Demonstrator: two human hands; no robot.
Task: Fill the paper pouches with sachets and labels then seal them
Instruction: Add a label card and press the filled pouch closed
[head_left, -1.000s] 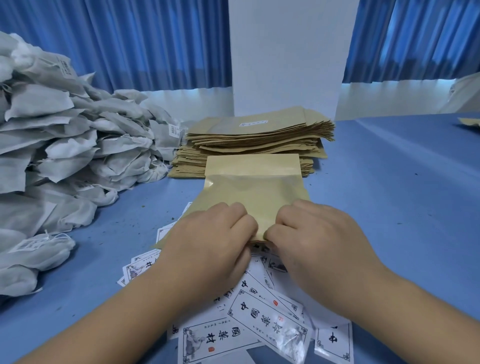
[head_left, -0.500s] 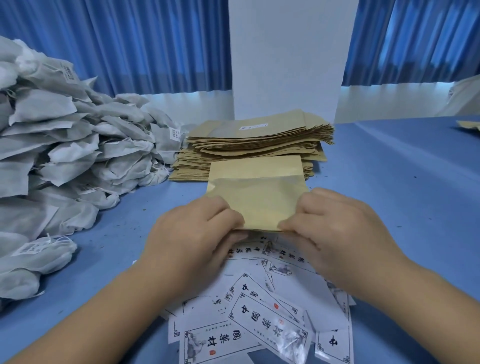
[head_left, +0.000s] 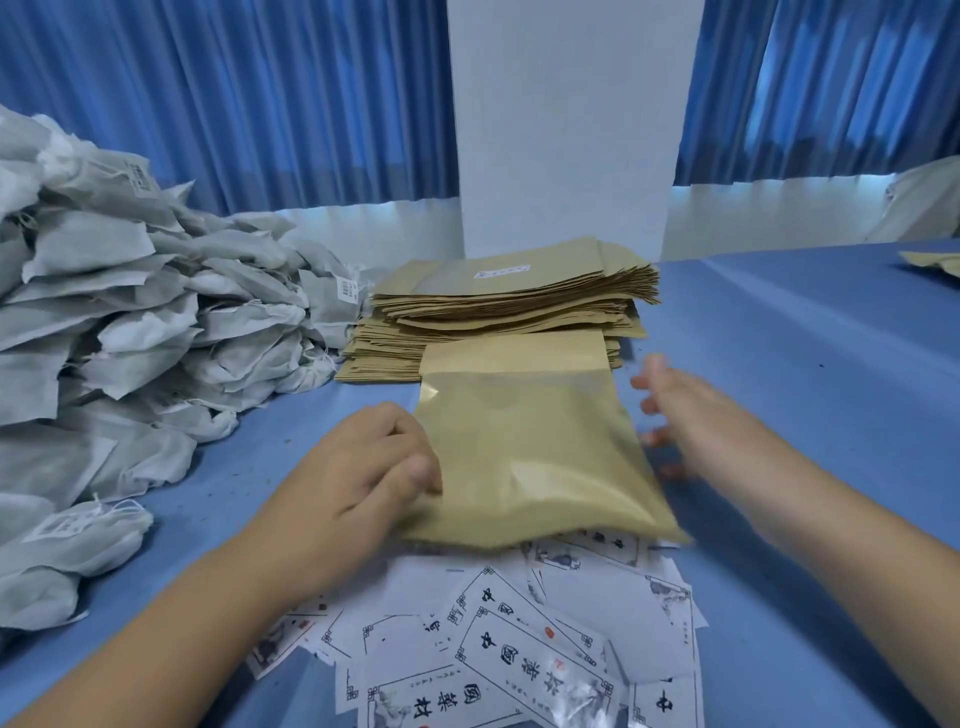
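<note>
Left hand (head_left: 363, 470) curled, thumb forward; right hand (head_left: 693, 415) open, fingers spread

Tan pouch (head_left: 530, 457), grey-white sachets (head_left: 156, 322), white labels (head_left: 519, 649) printed black — on a blue table (head_left: 805, 389), blue curtains (head_left: 260, 104).

left hand (head_left: 358, 467) holding pouch (head_left: 530, 457), right hand (head_left: 691, 415) splayed

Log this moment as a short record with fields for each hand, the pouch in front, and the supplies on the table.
left hand: grips the pouch by its left edge
right hand: blurred, fingers spread, beside the pouch's right edge; contact unclear
pouch: brown paper, slightly puffed, near end over the labels
pouch stack: behind the held pouch, on the blue table
sachets: grey-white heap at the left
labels: loose printed sheets nearest the person
</note>
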